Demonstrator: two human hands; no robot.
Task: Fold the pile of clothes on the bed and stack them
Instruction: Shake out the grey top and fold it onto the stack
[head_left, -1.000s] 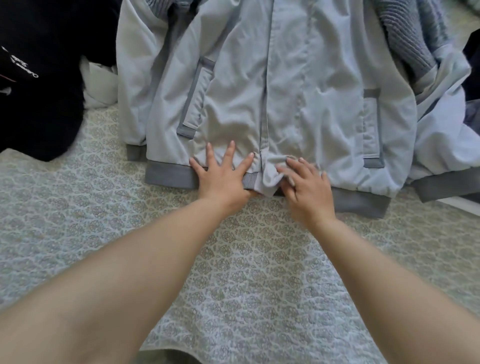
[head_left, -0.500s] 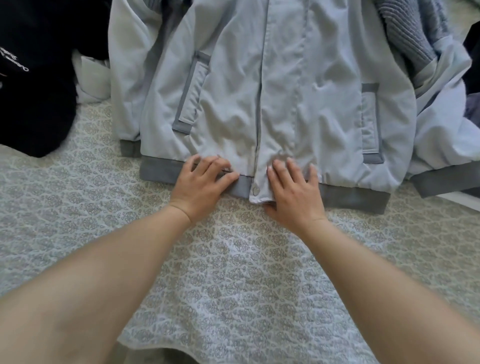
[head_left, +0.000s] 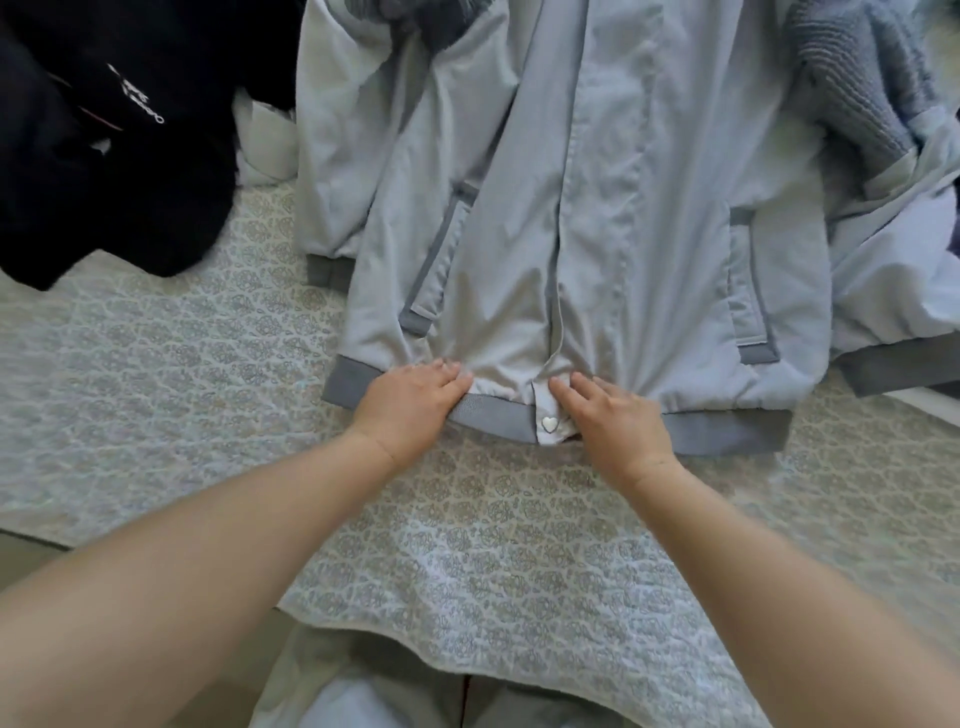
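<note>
Early stage: pale jacket (head_left: 597, 223) spread flat, unfolded; left hand (head_left: 410, 402) and right hand (head_left: 615, 423) pressing near hem (head_left: 717, 431), fingers extended, gripping nothing. Black garment (head_left: 104, 156) far left awaiting folding.

**One head-worn view, looking down**

We see from a single wide-angle camera on the person's head, facing forward and down, close over the bed cover (head_left: 156, 395); both forearms enter from the bottom edge.

Pale blue jacket (head_left: 597, 208), grey hem (head_left: 717, 431)
</note>
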